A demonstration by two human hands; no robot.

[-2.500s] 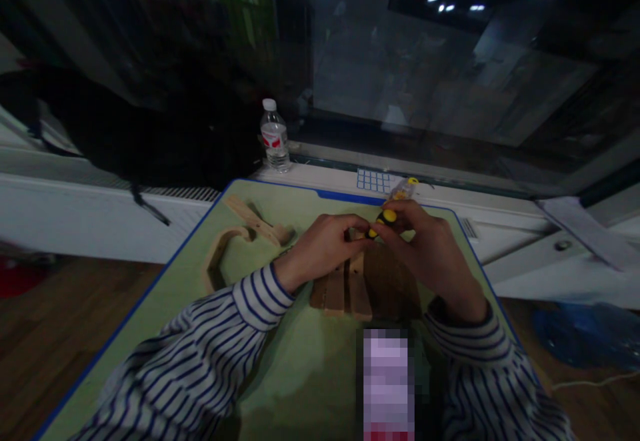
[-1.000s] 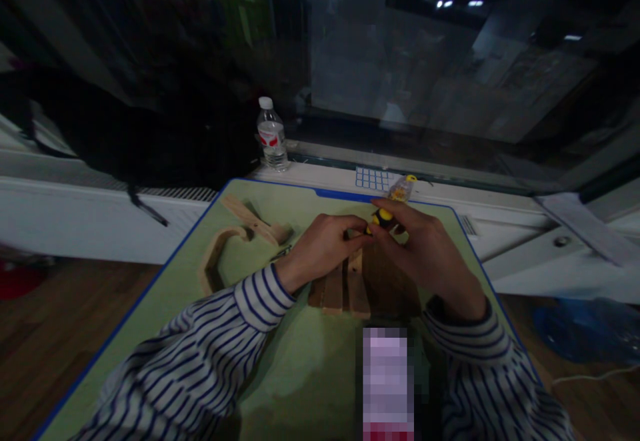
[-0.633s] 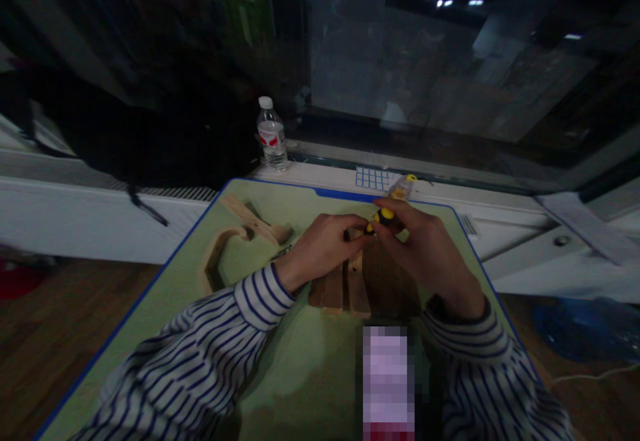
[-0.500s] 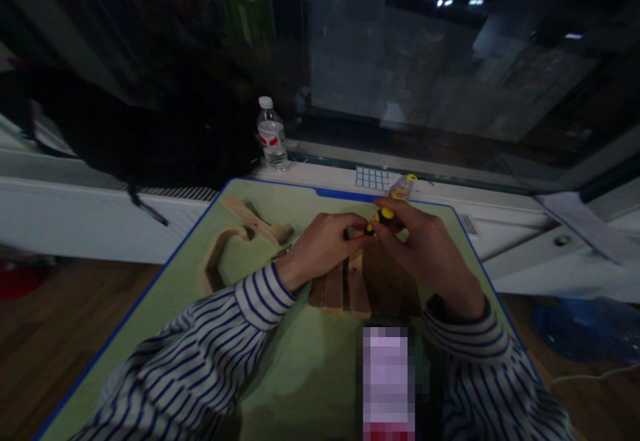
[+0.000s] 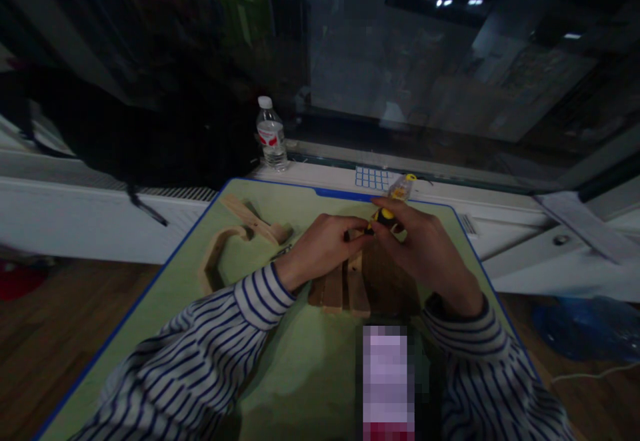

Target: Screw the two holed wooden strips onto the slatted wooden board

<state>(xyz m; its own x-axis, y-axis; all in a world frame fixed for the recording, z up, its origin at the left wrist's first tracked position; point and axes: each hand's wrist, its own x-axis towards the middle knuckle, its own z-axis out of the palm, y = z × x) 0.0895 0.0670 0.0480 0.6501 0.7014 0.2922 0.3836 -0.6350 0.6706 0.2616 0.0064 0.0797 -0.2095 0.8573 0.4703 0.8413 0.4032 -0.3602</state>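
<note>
over green tabletop [image 5: 285, 361], left hand [image 5: 323, 248] and right hand [image 5: 425, 248] angle inward, pinching yellow-black handle [image 5: 384, 216].

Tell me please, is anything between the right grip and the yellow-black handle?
Nothing visible: the right grip holds the yellow-black handle directly. The left grip is at its lower end; whether it pinches anything is unclear.

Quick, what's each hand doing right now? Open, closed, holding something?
Right hand: closed on a yellow-and-black screwdriver.
Left hand: curled at the screwdriver's front end; whether it holds anything cannot be told.
</note>
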